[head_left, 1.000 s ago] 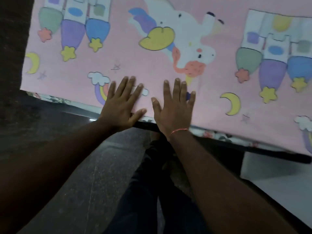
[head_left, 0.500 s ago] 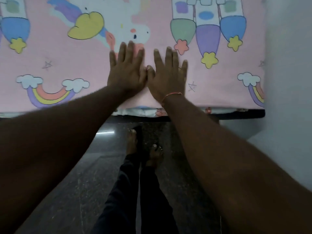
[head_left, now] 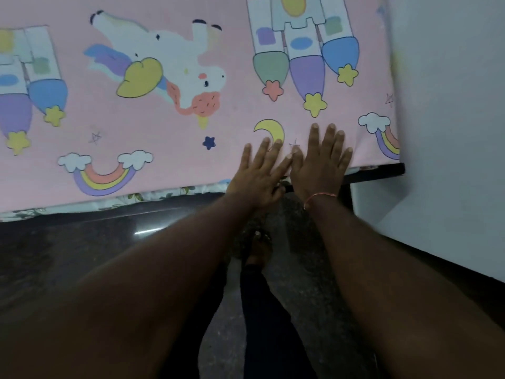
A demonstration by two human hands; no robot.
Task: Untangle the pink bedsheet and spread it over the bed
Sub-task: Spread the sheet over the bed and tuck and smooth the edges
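Fingers (head_left: 331, 136) of the right hand (head_left: 321, 166) are straight and a little spread, flat on the pink bedsheet (head_left: 164, 127). The left hand (head_left: 258, 177) is the same: straight, fanned, tips on the yellow moon print (head_left: 270, 129). Neither pinches or gathers cloth. Hands sit side by side, thumbs nearly touching, palms approx. over the sheet's near hem, wrists past the bed (head_left: 382, 172) edge, above the floor (head_left: 82, 250).

Key relation: the sheet lies under the fingers and runs away fwd and far to the left, with its near hem going left-right across the view. Its near-right corner, w/ a rainbow print (head_left: 385, 138), is just beside the right hand on the wall (head_left: 451, 105) side. So the right hand is nearer that corner and the left is inboard. The sheet looks flat where visible, but the strip by the wall is blurred, so can't be sure it's fully pulled out there. A floral under-layer (head_left: 153, 195) peeks out below the hem at left.

Pose: both arms reach fwd and down, elbows nearly straight, thin thread band (head_left: 318, 198) on the right wrist. Judged: smoothing stage, near done. Next stroke prob. goes right, toward the corner.
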